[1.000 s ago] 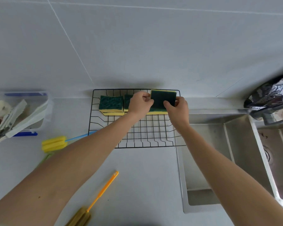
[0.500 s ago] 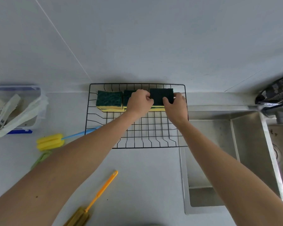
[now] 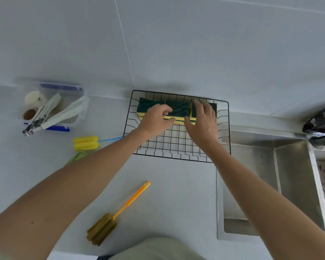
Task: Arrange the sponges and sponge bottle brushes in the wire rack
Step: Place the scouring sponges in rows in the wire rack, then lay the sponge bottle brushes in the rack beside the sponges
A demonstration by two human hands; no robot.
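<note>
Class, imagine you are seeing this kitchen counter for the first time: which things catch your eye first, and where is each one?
Two bare arms reach to a black wire rack against the wall, where the left hand and right hand rest on a row of green-and-yellow sponges at its far edge. On the counter nearer the camera lies an orange-handled bottle brush, and a yellow-headed brush lies left of the rack.

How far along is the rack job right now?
Done: three green-and-yellow sponges sit along the back of the wire rack. In hand: left hand grips the middle sponge; right hand rests open on the right one. Left: the yellow brush and the orange-handled brush lie on the counter.
</note>
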